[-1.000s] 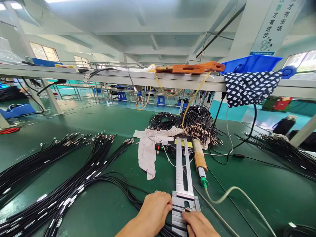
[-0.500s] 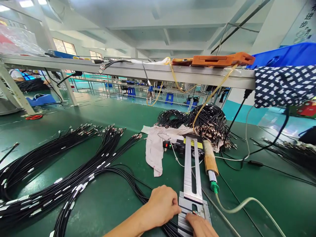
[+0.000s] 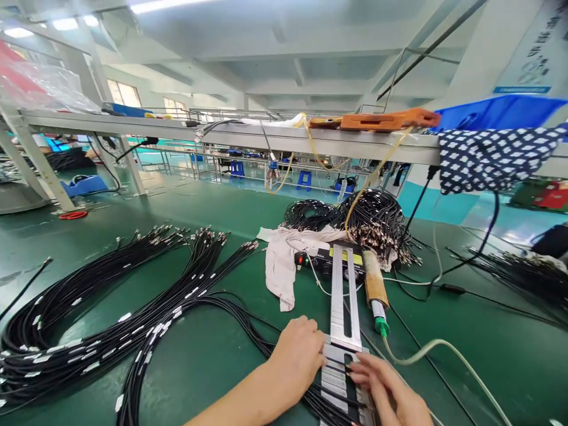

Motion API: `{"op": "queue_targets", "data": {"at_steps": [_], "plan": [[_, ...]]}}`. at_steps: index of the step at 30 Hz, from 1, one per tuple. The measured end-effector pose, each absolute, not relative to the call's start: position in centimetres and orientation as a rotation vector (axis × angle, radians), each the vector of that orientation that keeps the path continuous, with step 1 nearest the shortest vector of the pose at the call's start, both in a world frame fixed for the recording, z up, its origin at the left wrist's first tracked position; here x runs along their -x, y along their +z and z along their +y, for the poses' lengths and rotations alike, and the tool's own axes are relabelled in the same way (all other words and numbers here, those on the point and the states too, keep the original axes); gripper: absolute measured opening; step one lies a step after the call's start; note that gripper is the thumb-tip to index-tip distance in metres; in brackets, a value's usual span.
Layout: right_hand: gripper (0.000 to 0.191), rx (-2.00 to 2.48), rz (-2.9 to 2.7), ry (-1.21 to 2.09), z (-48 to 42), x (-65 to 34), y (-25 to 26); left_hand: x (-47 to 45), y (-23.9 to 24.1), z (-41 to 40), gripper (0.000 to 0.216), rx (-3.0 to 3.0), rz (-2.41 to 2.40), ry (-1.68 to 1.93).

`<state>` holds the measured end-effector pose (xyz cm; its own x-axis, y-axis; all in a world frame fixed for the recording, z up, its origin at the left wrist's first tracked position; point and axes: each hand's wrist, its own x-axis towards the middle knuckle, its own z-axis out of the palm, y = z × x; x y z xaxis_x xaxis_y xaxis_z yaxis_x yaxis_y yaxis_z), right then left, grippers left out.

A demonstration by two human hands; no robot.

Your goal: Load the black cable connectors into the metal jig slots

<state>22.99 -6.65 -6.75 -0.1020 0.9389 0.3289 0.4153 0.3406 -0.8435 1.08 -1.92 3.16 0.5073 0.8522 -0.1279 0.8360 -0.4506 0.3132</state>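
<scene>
A silver metal fixture lies lengthwise before me, with a long slot and a grooved lower plate. Several black cables cross its grooves from the left. At the plate's left edge my left hand is closed, its fingers curled and pinching a black cable that runs over the plate. My right hand rests at the plate's right side. Its fingers are loosely bent and a little apart, with the tips over the slot near the cable ends; any grip there is not visible.
Long bundles of black cables with white labels spread across the green table on the left. Behind the fixture are a black control box, a white cloth and coiled cables. A tube-fed syringe lies right. A shelf spans above.
My right hand has shifted right and up, uncovering more of the grooved plate and the cables across it. My left hand stays closed at the left edge, slightly higher. The view has tilted slightly.
</scene>
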Motion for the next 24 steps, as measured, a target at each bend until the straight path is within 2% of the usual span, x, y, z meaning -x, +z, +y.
{"op": "queue_targets", "data": {"at_steps": [2, 5, 8, 16, 24], "plan": [[0.034, 1.260, -1.420, 0.798, -6.7, -23.6, -6.0, 0.0, 2.6, -2.9, 0.004, -2.446, 1.318, 0.112], [0.047, 1.260, -1.184, 0.818, -6.7, -23.9, -5.3, 0.8, 2.0, -3.8, 0.011, -2.378, 1.250, 0.155], [0.054, 1.282, -1.140, 0.793, -6.6, -23.8, -4.9, 0.7, 2.1, -3.9, 0.015, -2.311, 1.249, 0.176], [0.053, 1.331, -1.143, 0.686, -6.7, -23.9, -4.1, 0.5, 3.5, -3.7, 0.020, -2.168, 1.250, 0.277], [0.050, 1.440, -1.218, 0.562, -7.0, -24.1, -4.0, 0.4, -1.0, -3.0, 0.024, -2.436, 1.335, 0.410]]}}
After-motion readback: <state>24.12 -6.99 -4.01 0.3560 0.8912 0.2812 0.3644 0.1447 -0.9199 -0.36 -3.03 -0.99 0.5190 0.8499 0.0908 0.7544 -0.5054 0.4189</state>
